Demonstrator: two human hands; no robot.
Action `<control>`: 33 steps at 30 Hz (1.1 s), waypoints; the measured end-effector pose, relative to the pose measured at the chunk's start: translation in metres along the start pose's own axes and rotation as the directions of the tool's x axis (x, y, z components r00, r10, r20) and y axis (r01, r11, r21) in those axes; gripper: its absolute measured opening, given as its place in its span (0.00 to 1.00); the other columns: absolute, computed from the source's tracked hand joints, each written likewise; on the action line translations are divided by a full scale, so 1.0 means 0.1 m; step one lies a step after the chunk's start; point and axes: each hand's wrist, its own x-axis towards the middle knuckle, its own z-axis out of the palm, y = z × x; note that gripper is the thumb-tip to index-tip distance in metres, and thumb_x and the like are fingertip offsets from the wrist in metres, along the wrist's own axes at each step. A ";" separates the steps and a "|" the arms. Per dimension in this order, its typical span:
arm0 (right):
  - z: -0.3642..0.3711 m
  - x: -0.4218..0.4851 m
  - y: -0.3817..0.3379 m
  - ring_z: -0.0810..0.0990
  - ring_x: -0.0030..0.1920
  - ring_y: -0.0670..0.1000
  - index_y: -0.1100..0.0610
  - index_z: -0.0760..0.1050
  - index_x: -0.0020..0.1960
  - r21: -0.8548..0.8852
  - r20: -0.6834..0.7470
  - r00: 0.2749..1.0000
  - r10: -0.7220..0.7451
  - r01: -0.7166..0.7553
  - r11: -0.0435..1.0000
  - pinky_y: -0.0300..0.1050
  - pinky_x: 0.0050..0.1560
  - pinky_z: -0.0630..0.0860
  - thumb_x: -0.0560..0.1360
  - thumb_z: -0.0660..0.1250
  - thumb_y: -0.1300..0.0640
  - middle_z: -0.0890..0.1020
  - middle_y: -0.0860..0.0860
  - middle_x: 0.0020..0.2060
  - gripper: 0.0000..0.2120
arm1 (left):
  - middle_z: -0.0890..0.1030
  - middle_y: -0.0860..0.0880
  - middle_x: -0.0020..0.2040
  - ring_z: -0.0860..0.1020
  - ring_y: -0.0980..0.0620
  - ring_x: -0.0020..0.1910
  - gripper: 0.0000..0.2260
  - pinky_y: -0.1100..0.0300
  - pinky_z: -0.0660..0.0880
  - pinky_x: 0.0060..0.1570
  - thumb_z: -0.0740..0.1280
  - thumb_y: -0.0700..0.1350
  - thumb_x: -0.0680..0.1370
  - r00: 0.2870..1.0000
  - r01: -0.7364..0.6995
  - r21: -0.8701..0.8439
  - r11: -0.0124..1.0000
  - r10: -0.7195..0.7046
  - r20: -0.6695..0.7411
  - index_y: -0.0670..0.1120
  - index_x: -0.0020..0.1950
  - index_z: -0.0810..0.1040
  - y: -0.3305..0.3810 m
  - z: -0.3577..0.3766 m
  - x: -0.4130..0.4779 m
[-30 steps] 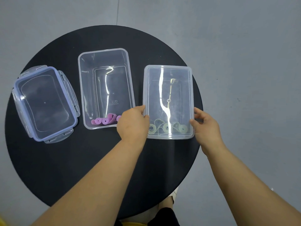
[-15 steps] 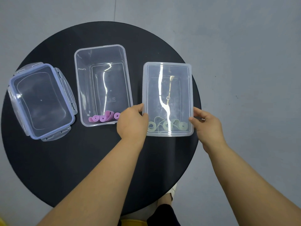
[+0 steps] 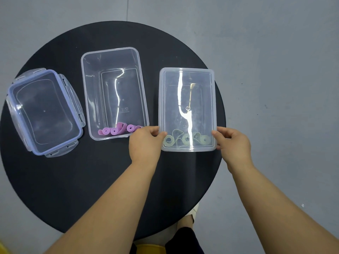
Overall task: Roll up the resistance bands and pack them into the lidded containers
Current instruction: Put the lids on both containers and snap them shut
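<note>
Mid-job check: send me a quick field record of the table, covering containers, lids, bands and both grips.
left grip: pinches near-left corner of lidded container
right grip: pinches its near-right corner
lid seating: on top; whether fully pressed down, cannot tell
green bands: rolled, inside lidded container, near end
open container: uncovered; purple bands rolled at near end
clip lid: lies on table, far left
</note>
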 end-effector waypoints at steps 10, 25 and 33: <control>0.00 -0.05 0.03 0.82 0.49 0.54 0.58 0.80 0.55 0.004 -0.014 0.999 0.037 -0.037 0.999 0.52 0.57 0.78 0.74 0.70 0.55 0.82 0.50 0.45 0.11 | 0.75 0.48 0.36 0.74 0.45 0.35 0.09 0.55 0.75 0.45 0.70 0.45 0.74 1.000 -0.010 -0.061 0.998 0.010 0.009 0.49 0.36 0.73 -0.06 0.04 0.02; -0.07 -0.11 0.08 0.80 0.45 0.44 0.59 0.79 0.58 0.225 0.056 0.992 0.110 -0.120 0.967 0.41 0.55 0.76 0.73 0.70 0.63 0.82 0.45 0.42 0.13 | 0.75 0.62 0.37 0.76 0.60 0.40 0.10 0.69 0.69 0.44 0.71 0.41 0.74 1.000 0.006 -0.225 0.974 -0.009 -0.012 0.43 0.54 0.82 -0.11 0.09 -0.04; -0.04 -0.10 0.09 0.79 0.42 0.41 0.58 0.79 0.59 0.246 0.040 0.994 0.098 -0.105 0.964 0.35 0.48 0.75 0.73 0.70 0.63 0.81 0.44 0.43 0.14 | 0.79 0.60 0.41 0.81 0.50 0.49 0.11 0.52 0.76 0.58 0.74 0.41 0.71 0.993 0.109 -0.344 0.933 -0.114 0.004 0.44 0.53 0.82 -0.15 0.11 -0.01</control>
